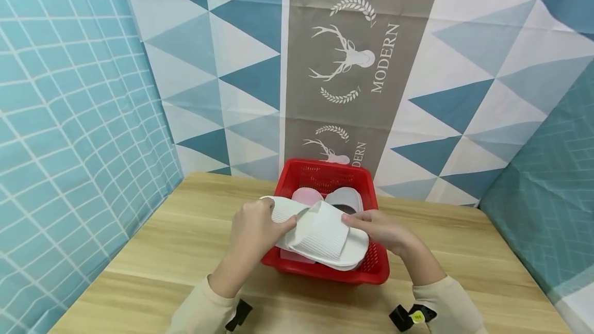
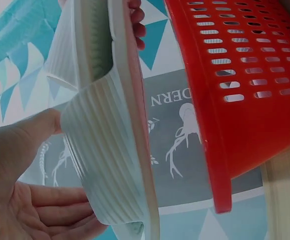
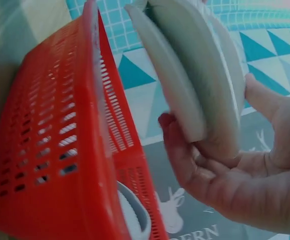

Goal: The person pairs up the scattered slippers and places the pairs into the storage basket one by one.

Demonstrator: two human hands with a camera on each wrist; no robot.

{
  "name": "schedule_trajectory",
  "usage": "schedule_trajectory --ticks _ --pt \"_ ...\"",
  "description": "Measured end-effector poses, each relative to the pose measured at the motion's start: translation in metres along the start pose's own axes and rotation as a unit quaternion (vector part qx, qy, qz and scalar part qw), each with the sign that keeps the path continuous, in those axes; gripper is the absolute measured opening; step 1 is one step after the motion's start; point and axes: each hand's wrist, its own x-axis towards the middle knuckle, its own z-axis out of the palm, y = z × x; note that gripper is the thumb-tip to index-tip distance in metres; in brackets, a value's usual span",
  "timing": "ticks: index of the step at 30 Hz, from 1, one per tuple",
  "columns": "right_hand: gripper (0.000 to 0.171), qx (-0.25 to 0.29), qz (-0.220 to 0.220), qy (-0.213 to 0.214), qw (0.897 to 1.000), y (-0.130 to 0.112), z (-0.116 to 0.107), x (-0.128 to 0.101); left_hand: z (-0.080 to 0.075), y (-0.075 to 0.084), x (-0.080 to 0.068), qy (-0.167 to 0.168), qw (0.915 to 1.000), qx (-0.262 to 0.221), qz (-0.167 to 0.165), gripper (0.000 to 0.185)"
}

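A pair of white slippers [image 1: 325,233] with ribbed straps is held tilted over a red plastic basket [image 1: 329,274]. My left hand [image 1: 255,226] grips the slippers at their left end, and in the left wrist view its thumb touches the ribbed strap [image 2: 105,155]. At the other end, my right hand [image 1: 382,228] pinches them, thumb on top. The right wrist view shows two soles [image 3: 209,95] lying against each other, with the right fingers curled beneath. Inside the basket, a pink slipper [image 1: 307,196] and a grey slipper [image 1: 349,196] are partly hidden.
The basket stands on a wooden tabletop [image 1: 162,251], near the back wall [image 1: 246,92] of patterned cloth. Blue tiled cloth [image 1: 69,117] hangs along the left side, teal cloth [image 1: 547,195] along the right. A black wrist device [image 1: 413,317] sits by the right sleeve.
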Motion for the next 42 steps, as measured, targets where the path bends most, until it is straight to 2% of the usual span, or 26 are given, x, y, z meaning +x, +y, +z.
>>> schedule_trajectory --ticks 5,11,14,20,22,25,27,30,32,34,35,38,39,41,42 --pt "0.051 0.077 0.006 -0.062 0.995 0.004 0.002 0.003 0.001 -0.002 0.001 -0.017 0.9997 -0.008 0.013 0.045" --pt "0.043 0.156 0.017 -0.080 0.984 0.009 0.007 0.003 0.005 -0.007 0.003 -0.028 0.9980 -0.053 0.022 0.046" --pt "0.040 0.178 0.017 -0.081 0.981 0.010 0.009 0.002 0.007 -0.008 0.004 -0.035 0.9950 -0.093 0.011 0.053" --pt "0.046 0.179 0.005 -0.047 0.983 0.009 0.009 -0.004 0.010 -0.013 0.007 -0.040 0.9797 -0.194 -0.033 0.072" --pt "0.043 0.181 -0.006 -0.036 0.983 0.009 0.008 -0.007 0.011 -0.015 0.007 -0.042 0.9726 -0.224 -0.046 0.073" --pt "0.034 0.189 -0.023 -0.027 0.981 0.007 0.006 -0.010 0.013 -0.018 0.007 -0.064 0.9604 -0.261 -0.075 0.078" --pt "0.029 0.194 -0.031 -0.021 0.980 0.006 0.006 -0.011 0.014 -0.018 0.007 -0.090 0.9455 -0.298 -0.094 0.080" --pt "0.026 0.195 -0.040 -0.013 0.980 0.005 0.005 -0.012 0.017 -0.015 0.006 -0.133 0.9152 -0.362 -0.117 0.079" --pt "0.026 0.193 -0.046 -0.006 0.980 0.003 0.006 -0.013 0.019 -0.013 0.006 -0.159 0.8889 -0.411 -0.125 0.074" --pt "0.028 0.190 -0.049 0.002 0.980 0.002 0.007 -0.013 0.020 -0.010 0.005 -0.188 0.8580 -0.460 -0.128 0.070" --pt "0.030 0.190 -0.050 0.006 0.980 0.001 0.008 -0.013 0.021 -0.008 0.005 -0.201 0.8419 -0.484 -0.129 0.068" --pt "0.043 0.195 -0.052 0.015 0.979 0.000 0.010 -0.013 0.024 -0.004 0.005 -0.240 0.7862 -0.554 -0.131 0.061" --pt "0.047 0.195 -0.055 0.018 0.979 0.000 0.011 -0.013 0.024 -0.003 0.004 -0.248 0.7719 -0.570 -0.135 0.060" --pt "0.054 0.198 -0.058 0.024 0.978 0.000 0.013 -0.013 0.025 0.000 0.004 -0.252 0.7534 -0.591 -0.142 0.057" --pt "0.057 0.201 -0.059 0.027 0.977 0.000 0.014 -0.013 0.025 0.002 0.005 -0.249 0.7481 -0.598 -0.146 0.056"
